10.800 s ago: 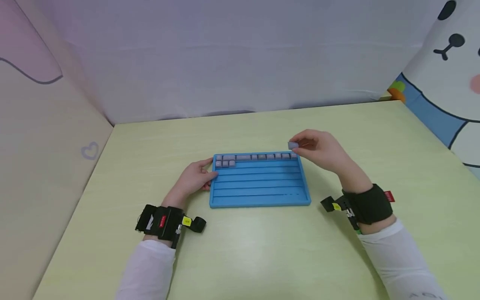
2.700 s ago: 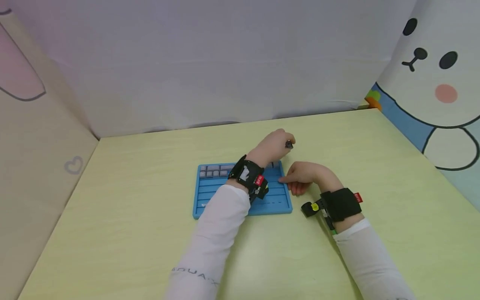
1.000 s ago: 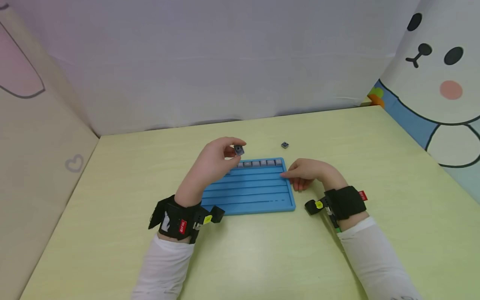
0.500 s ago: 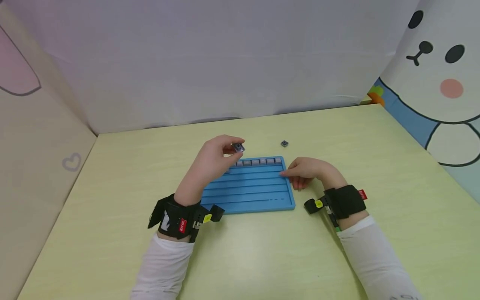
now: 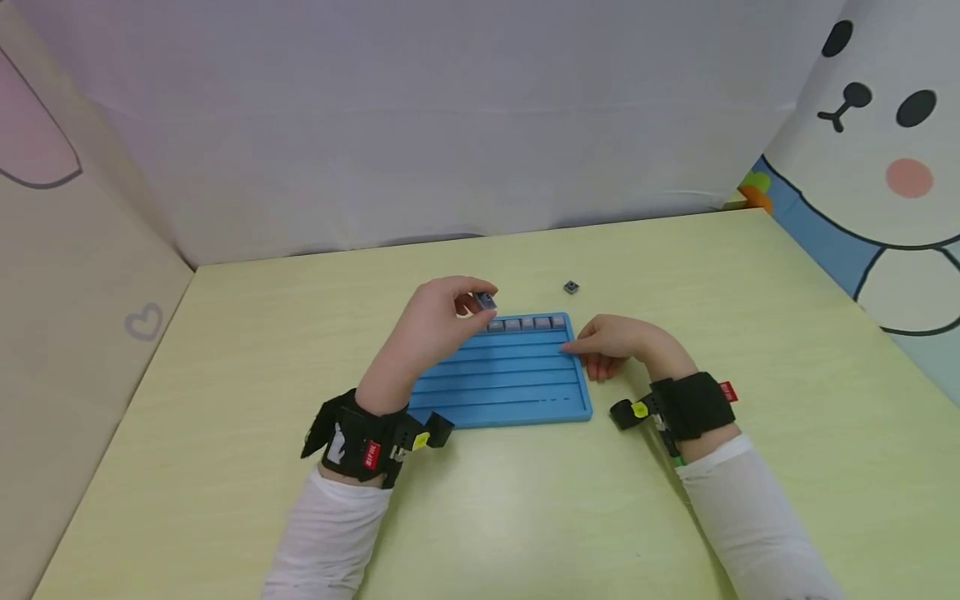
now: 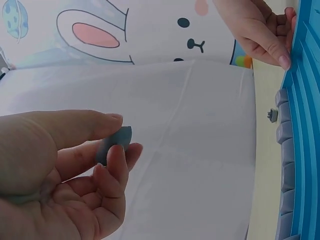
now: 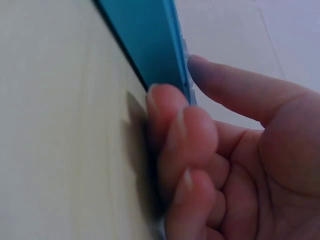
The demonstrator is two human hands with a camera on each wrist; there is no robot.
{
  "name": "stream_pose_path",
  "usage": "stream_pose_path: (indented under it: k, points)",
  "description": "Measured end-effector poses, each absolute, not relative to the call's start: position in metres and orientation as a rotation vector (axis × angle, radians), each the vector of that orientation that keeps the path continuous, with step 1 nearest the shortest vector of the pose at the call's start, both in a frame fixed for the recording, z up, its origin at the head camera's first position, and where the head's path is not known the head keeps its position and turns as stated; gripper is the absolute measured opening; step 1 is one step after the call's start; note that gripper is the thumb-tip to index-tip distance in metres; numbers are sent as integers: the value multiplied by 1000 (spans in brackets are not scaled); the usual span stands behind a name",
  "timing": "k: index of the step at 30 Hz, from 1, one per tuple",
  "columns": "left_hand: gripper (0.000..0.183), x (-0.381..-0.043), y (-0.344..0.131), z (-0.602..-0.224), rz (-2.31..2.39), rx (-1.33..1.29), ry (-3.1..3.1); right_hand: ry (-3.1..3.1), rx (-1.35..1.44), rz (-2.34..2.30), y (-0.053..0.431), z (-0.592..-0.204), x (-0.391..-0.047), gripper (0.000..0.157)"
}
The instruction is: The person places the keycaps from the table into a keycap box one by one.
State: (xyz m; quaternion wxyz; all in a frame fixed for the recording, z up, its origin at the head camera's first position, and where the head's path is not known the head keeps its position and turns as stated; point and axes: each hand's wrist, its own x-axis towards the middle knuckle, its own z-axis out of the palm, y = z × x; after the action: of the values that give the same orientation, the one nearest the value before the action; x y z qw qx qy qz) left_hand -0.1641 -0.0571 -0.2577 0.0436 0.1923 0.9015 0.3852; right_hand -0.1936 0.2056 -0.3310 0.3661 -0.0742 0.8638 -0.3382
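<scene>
My left hand [image 5: 437, 323] pinches a small grey keycap [image 5: 486, 301] between thumb and fingertips, raised above the back edge of a blue ridged tray [image 5: 498, 385]. In the left wrist view the keycap [image 6: 114, 142] shows its side, partly covered by the fingers. Several keycaps [image 5: 528, 323] stand in a row along the tray's back ridge; my left hand hides the row's left part. At the tray's right edge, my right hand [image 5: 621, 340] grips the rim, thumb on top and curled fingers against the side, as the right wrist view shows.
One loose keycap [image 5: 572, 287] lies with its hollow side up on the pale table [image 5: 495, 500], behind the tray. A white cloth backdrop [image 5: 450, 142] rises at the table's far edge. A printed cartoon panel [image 5: 885, 133] stands at the right.
Earliest, my left hand held the tray and my right a keycap; these roles have swapped. A keycap now lies behind the tray. Within the last second, my left hand has barely shifted, turning its keycap slightly.
</scene>
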Motion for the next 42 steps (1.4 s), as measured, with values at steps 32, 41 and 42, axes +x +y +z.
stream_pose_path:
  k: [32,41,42]
  points:
    - [19,-160,-50,-259,1696,706,2535,2216,-193,-884,206,-332,-194,41]
    - [15,-162,-51,-258,2028,668,2180,2215,-190,-888,206,-331,-194,40]
    - [14,-162,-51,-257,2032,659,2151,2216,-195,-885,206,-331,-194,40]
